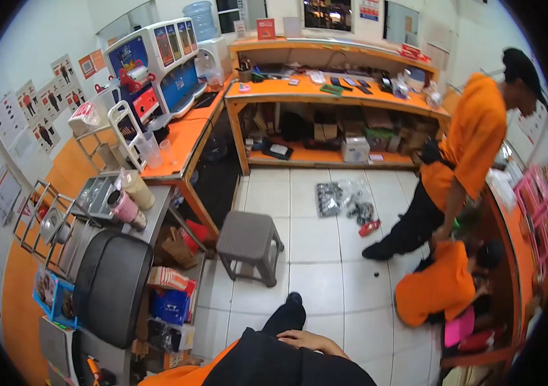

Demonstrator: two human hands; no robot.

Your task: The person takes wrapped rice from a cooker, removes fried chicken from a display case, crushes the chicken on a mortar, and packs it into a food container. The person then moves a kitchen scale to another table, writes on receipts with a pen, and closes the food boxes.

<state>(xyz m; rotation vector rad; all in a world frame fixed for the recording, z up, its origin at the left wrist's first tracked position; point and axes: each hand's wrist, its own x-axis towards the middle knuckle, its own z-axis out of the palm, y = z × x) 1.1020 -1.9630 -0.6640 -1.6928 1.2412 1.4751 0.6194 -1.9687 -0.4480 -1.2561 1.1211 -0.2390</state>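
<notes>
- So the right hand is just lying on the black clothing over the wearer's lap, palm down, fingers pretty much straight and relaxed, nothing gripped that I can see.
- Left hand: can't really tell. There's a bit of skin at the bottom by the orange sleeve, but its fingers and grip don't show.
- Nearest loose thing is the grey stool, upright on the tiled floor, ahead and to the left of the wearer's outstretched foot. Seat's bare.
- As for how far along stuff is, I'd say these hands aren't working on anything right now.
- Past the stool, a clear plastic bag of dark bits lies on the floor near the front edge of the orange counter. More dark pieces sit loose beside it, plus a red item, so it looks only part bagged.
- Off right, one co-worker stands bent over another, who's down low by the shelving.
</notes>
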